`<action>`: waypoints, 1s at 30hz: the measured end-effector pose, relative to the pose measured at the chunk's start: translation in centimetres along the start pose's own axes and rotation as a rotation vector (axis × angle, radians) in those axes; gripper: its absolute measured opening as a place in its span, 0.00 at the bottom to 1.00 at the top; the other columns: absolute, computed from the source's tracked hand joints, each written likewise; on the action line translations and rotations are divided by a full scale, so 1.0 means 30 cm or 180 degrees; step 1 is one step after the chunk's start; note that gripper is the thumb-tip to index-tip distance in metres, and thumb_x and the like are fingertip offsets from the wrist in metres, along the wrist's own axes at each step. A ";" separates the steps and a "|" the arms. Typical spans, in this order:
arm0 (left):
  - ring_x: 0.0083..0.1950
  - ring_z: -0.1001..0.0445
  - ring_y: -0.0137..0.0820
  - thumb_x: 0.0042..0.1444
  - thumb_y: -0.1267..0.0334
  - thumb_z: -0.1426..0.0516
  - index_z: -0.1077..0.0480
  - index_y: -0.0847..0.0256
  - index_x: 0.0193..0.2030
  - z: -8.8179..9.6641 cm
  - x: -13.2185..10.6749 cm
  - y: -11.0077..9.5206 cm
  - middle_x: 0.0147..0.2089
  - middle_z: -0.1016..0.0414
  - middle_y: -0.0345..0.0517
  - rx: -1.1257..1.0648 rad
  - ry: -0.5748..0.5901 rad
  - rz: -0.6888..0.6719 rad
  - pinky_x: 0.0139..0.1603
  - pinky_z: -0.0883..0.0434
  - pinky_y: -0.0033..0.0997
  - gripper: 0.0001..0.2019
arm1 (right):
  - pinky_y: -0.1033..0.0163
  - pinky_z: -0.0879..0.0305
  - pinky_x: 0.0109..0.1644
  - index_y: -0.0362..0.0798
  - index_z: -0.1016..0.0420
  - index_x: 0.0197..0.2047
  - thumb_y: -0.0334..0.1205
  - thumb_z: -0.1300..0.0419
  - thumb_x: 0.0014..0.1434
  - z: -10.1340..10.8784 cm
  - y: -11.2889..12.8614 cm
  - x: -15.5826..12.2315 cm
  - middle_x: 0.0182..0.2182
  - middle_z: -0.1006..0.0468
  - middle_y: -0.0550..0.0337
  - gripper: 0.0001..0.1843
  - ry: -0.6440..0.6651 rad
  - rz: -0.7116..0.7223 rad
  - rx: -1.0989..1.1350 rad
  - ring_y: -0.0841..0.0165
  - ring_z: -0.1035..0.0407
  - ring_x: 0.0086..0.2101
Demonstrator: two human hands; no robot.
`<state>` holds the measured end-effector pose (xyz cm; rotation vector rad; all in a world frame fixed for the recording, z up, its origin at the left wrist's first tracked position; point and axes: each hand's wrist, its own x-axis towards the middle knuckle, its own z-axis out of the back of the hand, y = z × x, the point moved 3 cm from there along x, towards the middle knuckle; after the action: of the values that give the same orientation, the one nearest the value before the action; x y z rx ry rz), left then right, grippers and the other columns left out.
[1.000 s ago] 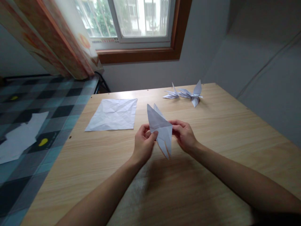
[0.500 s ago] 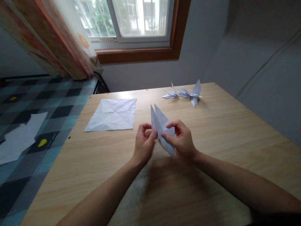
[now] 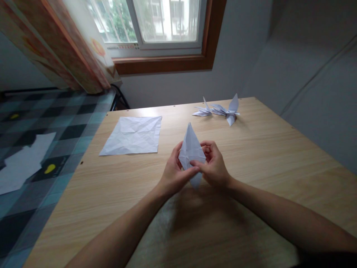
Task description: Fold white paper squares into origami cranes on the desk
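Observation:
Above the middle of the table, a white folded paper (image 3: pixel 192 149) shows as a creased diamond with its sharp tip pointing away from me. My left hand (image 3: pixel 176 169) grips its left side, the thumb lying across the lower front. On the other side my right hand (image 3: pixel 213 163) holds the right edge, with its thumb pressed on the front and its fingers curled behind. The two thumbs come close together near the bottom of the diamond. Both hands' fingertips behind the paper are partly hidden.
A creased white paper sheet (image 3: pixel 134 136) lies on the wooden table (image 3: pixel 264 167) at the left. Folded paper pieces (image 3: pixel 230 111) sit at the back right. Left of the table, more paper (image 3: pixel 25 162) rests on a checked cloth (image 3: pixel 75 130). A window stands behind.
The folded paper showed two separate points spread apart; now these lie together as one flat diamond facing me. Both thumbs have shifted onto its lower front.

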<state>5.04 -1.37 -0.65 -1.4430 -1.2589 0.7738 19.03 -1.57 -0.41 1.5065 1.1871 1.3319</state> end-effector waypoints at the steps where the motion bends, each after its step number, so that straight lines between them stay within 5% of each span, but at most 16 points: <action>1: 0.53 0.23 0.40 0.44 0.65 0.30 0.38 0.58 0.63 0.002 0.001 0.002 0.58 0.26 0.55 -0.0035 -0.0014 0.0012 0.52 0.25 0.37 0.38 | 0.64 0.31 0.36 0.55 0.36 0.45 0.36 0.28 0.46 0.003 -0.009 0.002 0.32 0.27 0.67 0.26 -0.0018 -0.0028 -0.0009 0.70 0.29 0.31; 7: 0.42 0.21 0.35 0.52 0.63 0.37 0.32 0.59 0.57 0.024 0.010 0.013 0.45 0.20 0.49 -0.0249 -0.0223 0.0154 0.43 0.26 0.35 0.24 | 0.63 0.28 0.39 0.53 0.32 0.41 0.39 0.25 0.44 0.019 -0.050 0.024 0.42 0.25 0.63 0.24 0.0045 -0.0364 0.0596 0.68 0.26 0.37; 12: 0.36 0.22 0.32 0.51 0.64 0.37 0.35 0.58 0.56 0.032 0.015 0.009 0.40 0.20 0.45 -0.0219 -0.0385 0.0202 0.39 0.27 0.32 0.24 | 0.65 0.30 0.38 0.51 0.31 0.37 0.37 0.27 0.45 0.019 -0.049 0.033 0.33 0.23 0.66 0.19 0.0280 -0.0697 0.0953 0.71 0.27 0.32; 18: 0.33 0.24 0.27 0.49 0.67 0.36 0.35 0.56 0.51 0.041 0.018 0.010 0.36 0.22 0.38 -0.0199 -0.0701 0.0055 0.35 0.29 0.26 0.22 | 0.67 0.32 0.35 0.50 0.31 0.32 0.37 0.25 0.42 0.041 -0.054 0.044 0.27 0.25 0.68 0.18 -0.0338 -0.0355 0.0630 0.73 0.30 0.28; 26: 0.25 0.34 0.21 0.45 0.65 0.32 0.32 0.60 0.43 0.061 0.012 0.005 0.30 0.31 0.34 0.0656 -0.1232 -0.0130 0.26 0.37 0.21 0.19 | 0.67 0.33 0.33 0.50 0.29 0.31 0.38 0.26 0.45 0.053 -0.048 0.038 0.26 0.26 0.67 0.16 -0.0614 -0.0059 0.0330 0.73 0.31 0.27; 30: 0.32 0.28 0.24 0.45 0.67 0.32 0.33 0.60 0.48 0.052 0.016 0.002 0.34 0.28 0.37 0.0438 -0.1003 -0.0239 0.32 0.31 0.23 0.24 | 0.66 0.33 0.33 0.51 0.29 0.34 0.38 0.27 0.50 0.044 -0.029 0.014 0.27 0.27 0.67 0.14 -0.0558 0.0180 0.0113 0.73 0.32 0.27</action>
<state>3.75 -0.48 -1.06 -1.1870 -1.4569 1.0449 20.22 -0.92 -1.32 1.6570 1.0688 1.1936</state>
